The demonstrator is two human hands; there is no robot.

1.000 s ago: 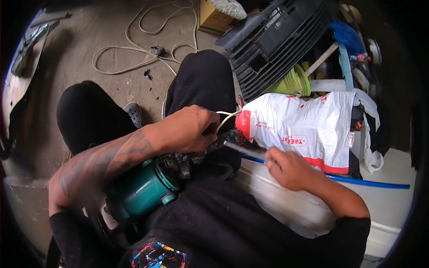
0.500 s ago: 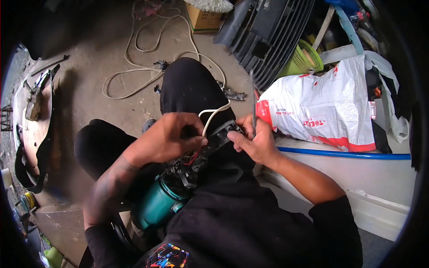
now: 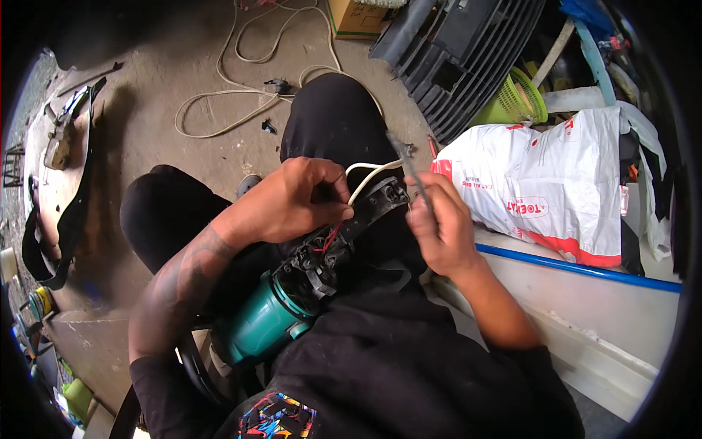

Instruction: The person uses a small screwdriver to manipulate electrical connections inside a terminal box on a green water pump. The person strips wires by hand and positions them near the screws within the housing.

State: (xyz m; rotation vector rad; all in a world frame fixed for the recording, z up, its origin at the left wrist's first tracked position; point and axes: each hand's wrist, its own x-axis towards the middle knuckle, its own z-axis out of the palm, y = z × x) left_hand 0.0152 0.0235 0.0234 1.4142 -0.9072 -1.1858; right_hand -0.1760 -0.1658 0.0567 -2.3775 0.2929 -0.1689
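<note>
Across my lap lies a power tool with a green motor housing (image 3: pixel 256 322). Its black handle section (image 3: pixel 371 208) is opened up, with red wires (image 3: pixel 333 238) and inner parts exposed. My left hand (image 3: pixel 296 197) is closed in a pinch on a white cable (image 3: pixel 369 183) beside the handle. Just right of the handle's far end, my right hand (image 3: pixel 446 234) is closed around a thin grey metal rod-like tool (image 3: pixel 411 172), blurred, its free end pointing up and away. Whether that tool touches the handle, I cannot tell.
The cable's loops (image 3: pixel 219 95) spread over the floor ahead, near small dark broken parts (image 3: pixel 278 85). To the right are a white and red sack (image 3: pixel 541 190), a blue rod (image 3: pixel 585 267), a black slatted grille (image 3: pixel 468 66) and a green basket (image 3: pixel 512 102). A board with a hammer (image 3: pixel 58 146) lies left.
My right hand has let go of the handle's far end and moved slightly right with the rod-like tool, which has tilted. My left hand still pinches the cable. The whole view has shifted a little.
</note>
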